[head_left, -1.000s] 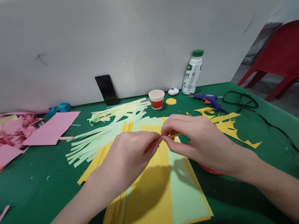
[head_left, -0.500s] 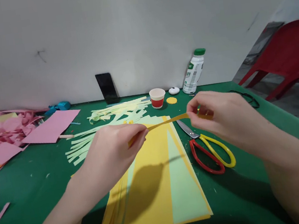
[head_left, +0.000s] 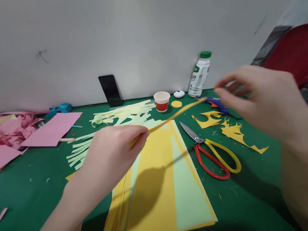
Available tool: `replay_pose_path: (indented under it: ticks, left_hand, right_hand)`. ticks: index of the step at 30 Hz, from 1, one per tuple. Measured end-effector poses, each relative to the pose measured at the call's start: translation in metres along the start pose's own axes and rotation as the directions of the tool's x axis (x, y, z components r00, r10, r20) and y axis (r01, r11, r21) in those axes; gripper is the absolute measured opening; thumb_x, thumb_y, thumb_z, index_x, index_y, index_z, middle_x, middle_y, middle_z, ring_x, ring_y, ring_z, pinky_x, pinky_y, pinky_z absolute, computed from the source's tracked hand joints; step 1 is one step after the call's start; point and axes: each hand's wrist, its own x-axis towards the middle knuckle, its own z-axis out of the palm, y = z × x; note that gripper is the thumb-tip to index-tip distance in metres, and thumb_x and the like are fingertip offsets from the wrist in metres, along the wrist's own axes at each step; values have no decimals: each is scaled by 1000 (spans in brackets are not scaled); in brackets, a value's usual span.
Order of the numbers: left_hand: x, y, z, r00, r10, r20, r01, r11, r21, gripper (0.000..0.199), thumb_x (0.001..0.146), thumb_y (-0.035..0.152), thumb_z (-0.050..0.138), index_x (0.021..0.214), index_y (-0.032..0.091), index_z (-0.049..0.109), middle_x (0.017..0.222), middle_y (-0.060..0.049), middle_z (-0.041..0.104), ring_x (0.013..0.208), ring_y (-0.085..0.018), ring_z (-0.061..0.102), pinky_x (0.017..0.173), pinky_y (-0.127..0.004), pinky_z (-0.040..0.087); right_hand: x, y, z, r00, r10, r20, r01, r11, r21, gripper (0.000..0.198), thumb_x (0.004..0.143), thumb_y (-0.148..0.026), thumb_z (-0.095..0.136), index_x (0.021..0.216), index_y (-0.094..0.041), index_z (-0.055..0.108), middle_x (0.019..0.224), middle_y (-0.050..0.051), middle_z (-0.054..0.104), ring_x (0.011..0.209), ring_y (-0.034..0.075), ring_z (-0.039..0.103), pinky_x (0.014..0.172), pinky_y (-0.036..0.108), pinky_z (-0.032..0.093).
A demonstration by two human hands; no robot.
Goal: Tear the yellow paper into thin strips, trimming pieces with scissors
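Note:
My left hand (head_left: 110, 156) is closed, pinching one end of a narrow yellow paper strip (head_left: 176, 112) between thumb and fingers. The strip reaches up to the right, its far end free in the air. Just beyond that end is my right hand (head_left: 258, 104), slightly blurred, with loosely bent fingers and nothing visible in them. Under the left hand lie yellow paper sheets (head_left: 153, 215) overlapping pale green paper (head_left: 190, 202). Scissors (head_left: 203, 143) with one red and one yellow handle rest to the right of the sheets, blades partly spread.
Fringed pale green strips (head_left: 84, 150) lie behind the left hand. A paper cup (head_left: 162, 102), a yellow disc (head_left: 176, 104), a leaning bottle (head_left: 200, 74) and a phone (head_left: 110, 91) are near the wall. Yellow scraps (head_left: 236, 132) lie right, pink paper (head_left: 53, 130) left.
My right hand has let go of the strip's end and moved up and to the right, uncovering yellow scraps and a blue-purple tool. My left hand has barely moved.

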Motion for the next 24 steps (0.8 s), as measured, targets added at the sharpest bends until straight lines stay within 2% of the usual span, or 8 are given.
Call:
replay_pose_path:
  ticks: [1, 3, 5, 8, 10, 15, 20, 24]
  left_hand:
    - [0, 2, 4, 1000, 21, 14, -21, 1000, -1, 24, 83, 16, 43, 71, 16, 64, 59, -1, 63, 50, -11, 55, 46, -21, 33]
    - [0, 6, 14, 997, 71, 22, -71, 997, 19, 24, 83, 16, 42, 73, 17, 64, 58, 0, 63, 47, -10, 54, 46, -21, 33]
    - [-1, 7, 22, 994, 111, 16, -111, 993, 34, 23, 84, 16, 43, 73, 17, 64, 59, 0, 64, 48, -11, 55, 46, -21, 35]
    - [-1, 6, 28, 991, 136, -12, -136, 990, 32, 21, 84, 15, 44, 76, 17, 63, 65, -2, 67, 55, -12, 59, 50, -21, 40]
    - [0, 5, 31, 986, 162, -46, -162, 987, 6, 19, 84, 15, 45, 80, 17, 63, 70, -2, 68, 60, -13, 61, 53, -21, 42]
    - [4, 10, 35, 972, 219, -83, -225, 972, -66, 23, 84, 13, 43, 73, 16, 63, 71, -4, 68, 65, -14, 63, 55, -22, 45]
    - [6, 10, 39, 989, 142, -43, -145, 986, -76, 24, 82, 14, 44, 68, 17, 63, 65, -2, 67, 59, -12, 61, 53, -21, 42]
    - [9, -1, 42, 995, 76, -57, -76, 997, -10, 21, 80, 16, 46, 71, 18, 64, 67, -1, 68, 60, -12, 61, 53, -20, 40]
  right_hand:
    - [-3, -9, 1, 994, -109, 8, 108, 991, 80, 17, 86, -24, 43, 95, -17, 55, 95, 11, 61, 81, 22, 59, 68, 32, 45]
    - [-9, -27, 6, 940, -337, 47, 327, 932, 157, 25, 86, -31, 44, 101, -13, 56, 106, 13, 61, 100, 26, 55, 81, 35, 43]
    - [-16, -43, 12, 881, -420, 219, 379, 903, 203, 22, 86, -32, 45, 86, -15, 60, 93, 10, 65, 87, 23, 59, 71, 32, 43]
    - [-21, -55, 17, 829, -348, 438, 309, 937, 161, 30, 88, -23, 39, 63, -17, 55, 65, 4, 62, 61, 16, 54, 55, 27, 34]
    - [-21, -58, 18, 814, -274, 512, 250, 961, 116, 33, 88, -19, 37, 58, -17, 51, 56, 2, 58, 53, 12, 48, 51, 26, 27]
    - [-20, -62, 20, 821, -172, 544, 165, 984, 62, 32, 85, -21, 37, 54, -16, 47, 51, 0, 54, 45, 9, 35, 48, 26, 18]
    - [-21, -65, 26, 835, -164, 526, 161, 986, 52, 32, 82, -22, 36, 52, -17, 45, 45, -1, 44, 43, 9, 21, 47, 26, 15]
    - [-18, -61, 28, 833, -107, 542, 113, 993, 23, 33, 81, -24, 36, 49, -17, 40, 42, -2, 35, 44, 10, 15, 47, 26, 15]
